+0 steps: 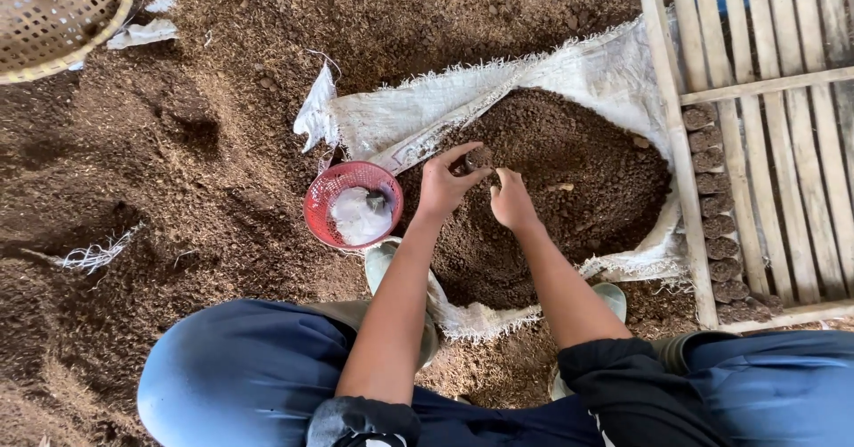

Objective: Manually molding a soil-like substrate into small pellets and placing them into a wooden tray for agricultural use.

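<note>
A white woven sack (614,73) lies folded open on the ground with a heap of dark brown soil (569,189) in it. My left hand (445,183) is over the heap and grips a small soil-filled pot (479,157) between thumb and fingers. My right hand (511,200) sits just right of it, fingers curled down into the soil beside the pot. A small red mesh basket (322,200) with white stuff inside stands just left of my left hand.
A slatted wooden tray (756,87) lies at the right with a column of filled soil pots (714,207) along its left edge. A woven bamboo basket (53,20) is at the top left. My knees and boots are at the bottom.
</note>
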